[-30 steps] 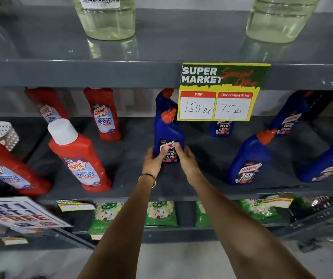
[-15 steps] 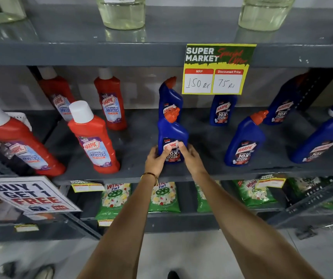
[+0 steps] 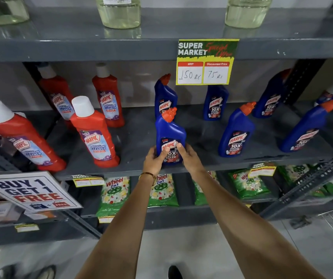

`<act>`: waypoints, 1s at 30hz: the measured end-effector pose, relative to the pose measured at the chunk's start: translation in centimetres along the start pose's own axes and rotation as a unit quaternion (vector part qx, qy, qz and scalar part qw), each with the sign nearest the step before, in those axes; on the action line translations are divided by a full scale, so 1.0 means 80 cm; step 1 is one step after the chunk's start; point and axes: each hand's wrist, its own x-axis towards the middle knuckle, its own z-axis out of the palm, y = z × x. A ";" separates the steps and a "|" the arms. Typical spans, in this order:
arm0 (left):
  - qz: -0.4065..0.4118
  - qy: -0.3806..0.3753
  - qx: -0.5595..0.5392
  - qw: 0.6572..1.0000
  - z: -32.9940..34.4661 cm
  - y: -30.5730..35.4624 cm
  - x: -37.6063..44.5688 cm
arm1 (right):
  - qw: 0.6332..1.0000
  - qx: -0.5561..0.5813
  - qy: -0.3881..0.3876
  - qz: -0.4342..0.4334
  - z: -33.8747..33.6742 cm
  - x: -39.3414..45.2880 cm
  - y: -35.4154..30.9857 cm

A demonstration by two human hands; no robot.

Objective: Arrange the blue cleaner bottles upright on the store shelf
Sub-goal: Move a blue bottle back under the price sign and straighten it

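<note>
Blue bottle [image 3: 169, 135]: upright near the front edge of the middle shelf [image 3: 135, 137], label forward.
Left hand [image 3: 155, 160]: fingers wrapped around its lower left side.
Right hand [image 3: 189, 158]: fingers pressed on its lower right side.
Other blue bottles [image 3: 236, 131]: already upright behind and to the right.
Left to do: probably only letting go.
</note>
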 end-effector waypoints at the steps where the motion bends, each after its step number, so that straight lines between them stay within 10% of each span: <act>1: 0.000 0.000 -0.003 1.000 0.000 0.000 0.000 | 1.000 -0.002 0.000 0.001 0.000 -0.001 0.000; 30: -0.011 -0.015 0.016 1.000 -0.001 0.001 -0.004 | 1.000 -0.024 -0.009 0.014 0.000 -0.003 -0.006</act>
